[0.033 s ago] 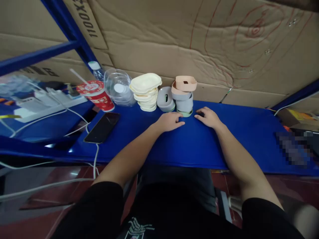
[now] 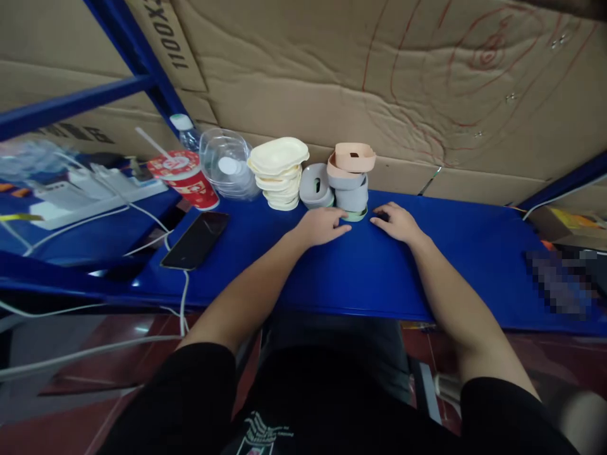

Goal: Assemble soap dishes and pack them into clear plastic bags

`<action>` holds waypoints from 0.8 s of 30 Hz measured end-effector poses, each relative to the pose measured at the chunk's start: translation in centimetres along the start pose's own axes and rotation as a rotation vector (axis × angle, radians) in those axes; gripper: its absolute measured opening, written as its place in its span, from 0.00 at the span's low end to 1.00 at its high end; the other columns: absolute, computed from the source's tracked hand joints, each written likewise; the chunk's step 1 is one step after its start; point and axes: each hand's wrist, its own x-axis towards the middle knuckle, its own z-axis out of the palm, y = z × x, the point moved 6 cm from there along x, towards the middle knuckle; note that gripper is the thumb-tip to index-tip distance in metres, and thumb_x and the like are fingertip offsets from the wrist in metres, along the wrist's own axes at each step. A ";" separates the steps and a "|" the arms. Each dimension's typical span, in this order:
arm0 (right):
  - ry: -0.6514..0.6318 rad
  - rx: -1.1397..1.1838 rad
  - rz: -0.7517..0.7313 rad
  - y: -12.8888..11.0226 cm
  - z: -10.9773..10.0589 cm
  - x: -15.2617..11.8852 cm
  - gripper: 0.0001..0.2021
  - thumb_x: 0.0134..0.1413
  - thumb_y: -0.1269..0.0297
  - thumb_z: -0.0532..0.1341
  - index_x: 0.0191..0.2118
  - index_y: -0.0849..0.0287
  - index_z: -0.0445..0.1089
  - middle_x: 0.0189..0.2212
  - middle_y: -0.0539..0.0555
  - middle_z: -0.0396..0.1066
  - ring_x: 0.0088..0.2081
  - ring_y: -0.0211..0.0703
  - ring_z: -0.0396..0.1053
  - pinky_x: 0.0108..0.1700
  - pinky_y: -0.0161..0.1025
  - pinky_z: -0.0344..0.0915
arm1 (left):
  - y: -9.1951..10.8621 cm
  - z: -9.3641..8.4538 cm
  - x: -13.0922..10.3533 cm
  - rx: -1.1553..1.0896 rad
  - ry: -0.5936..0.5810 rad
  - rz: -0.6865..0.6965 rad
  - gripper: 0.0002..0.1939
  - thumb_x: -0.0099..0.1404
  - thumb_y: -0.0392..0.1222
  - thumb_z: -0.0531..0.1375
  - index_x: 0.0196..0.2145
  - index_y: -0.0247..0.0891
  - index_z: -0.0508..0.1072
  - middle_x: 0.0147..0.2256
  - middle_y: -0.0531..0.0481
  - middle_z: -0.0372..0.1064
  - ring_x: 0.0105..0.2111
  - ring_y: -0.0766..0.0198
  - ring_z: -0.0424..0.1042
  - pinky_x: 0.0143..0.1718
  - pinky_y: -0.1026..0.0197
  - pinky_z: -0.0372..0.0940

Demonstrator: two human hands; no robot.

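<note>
My left hand (image 2: 323, 226) lies on the blue tabletop in front of the stacks, thumb and fingers apart, holding nothing. Its fingertips are close to the pale green piece at the foot of a stack of small plastic trays (image 2: 351, 196); whether they touch cannot be told. That stack has peach trays (image 2: 355, 158) on top and grey ones below. My right hand (image 2: 397, 222) rests to the right of the stack, fingers spread and empty. Beside the stack, a grey oval tray with a slot (image 2: 314, 184) leans tilted, partly behind my left hand.
To the left stand a stack of cream trays (image 2: 279, 158), clear plastic bowls (image 2: 225, 161), a red paper cup (image 2: 192, 183) with a straw and a bottle (image 2: 184, 129). A black phone (image 2: 196, 240) lies nearer. White cables (image 2: 184, 297) cross the left edge. Cardboard (image 2: 284, 76) walls the back.
My left hand has shifted very slightly toward the stack of trays. My right hand and the objects look the same.
</note>
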 end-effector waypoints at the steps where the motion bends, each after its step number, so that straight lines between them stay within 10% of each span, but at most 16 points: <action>1: -0.001 -0.004 -0.004 -0.1 0.0 0.0 0.20 0.65 0.49 0.64 0.52 0.57 0.81 0.48 0.62 0.78 0.51 0.61 0.77 0.56 0.57 0.74 | -0.2 -1.6 -0.1 0.013 0.113 0.001 0.18 0.73 0.52 0.63 0.53 0.40 0.80 0.41 0.45 0.79 0.45 0.51 0.78 0.51 0.51 0.70; 7: -0.024 0.006 -0.023 -1.1 -0.1 -0.3 0.21 0.66 0.50 0.64 0.55 0.57 0.80 0.50 0.62 0.79 0.52 0.60 0.77 0.57 0.57 0.74 | -4.2 -11.0 -3.6 0.147 0.850 -0.232 0.18 0.70 0.52 0.66 0.53 0.43 0.77 0.60 0.37 0.69 0.60 0.44 0.72 0.60 0.44 0.70; 13: -0.038 -0.009 -0.028 -1.3 0.0 -0.2 0.20 0.66 0.50 0.64 0.56 0.57 0.79 0.50 0.63 0.79 0.52 0.59 0.77 0.57 0.55 0.74 | -8.4 -11.4 -4.2 0.181 0.874 -0.358 0.19 0.68 0.55 0.67 0.53 0.45 0.77 0.63 0.37 0.65 0.58 0.43 0.73 0.57 0.42 0.74; 24: -0.060 -0.021 -0.024 -1.2 0.1 -0.1 0.21 0.67 0.50 0.64 0.57 0.58 0.79 0.52 0.63 0.78 0.53 0.58 0.77 0.58 0.52 0.73 | -8.2 -12.0 -3.9 0.038 1.003 -0.268 0.13 0.70 0.52 0.67 0.47 0.43 0.76 0.56 0.40 0.69 0.58 0.47 0.72 0.63 0.43 0.70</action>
